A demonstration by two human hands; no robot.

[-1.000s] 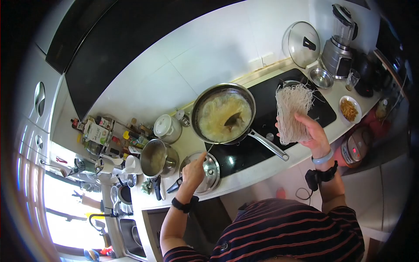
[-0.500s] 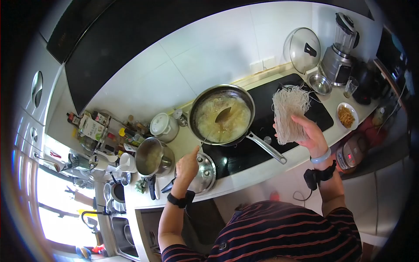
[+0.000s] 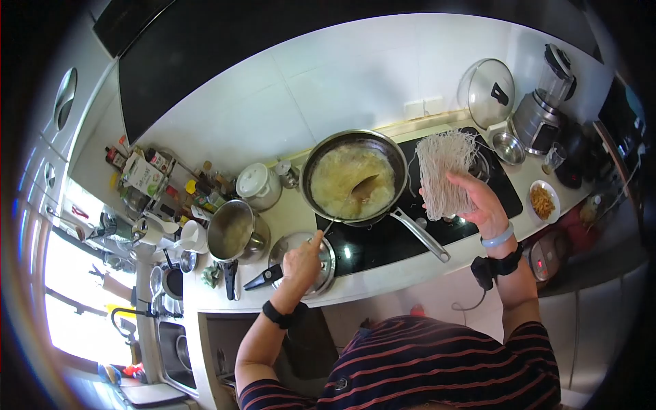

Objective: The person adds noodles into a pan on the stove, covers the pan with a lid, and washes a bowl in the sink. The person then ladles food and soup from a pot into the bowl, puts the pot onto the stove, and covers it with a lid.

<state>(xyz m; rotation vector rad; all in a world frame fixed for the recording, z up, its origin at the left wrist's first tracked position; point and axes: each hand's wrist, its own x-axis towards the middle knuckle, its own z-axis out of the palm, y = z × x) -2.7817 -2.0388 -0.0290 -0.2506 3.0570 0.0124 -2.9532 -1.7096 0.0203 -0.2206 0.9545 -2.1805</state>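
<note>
While 1 bundle of noodles is held btw. thumb & fingers of the R hand above the hob, beside 1 pan, 1 spatula is gripped by L hand, fingers curled, blade in pan; stirring seems in hand, steady hold on both prob. needed; 1 steel pot, 1 steel lid & 1 glass lid are also counted nearby

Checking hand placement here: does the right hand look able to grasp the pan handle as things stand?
Probably not: the pan handle juts out uncovered, but the right hand holds a bundle of noodles and would likely need freeing.
</note>
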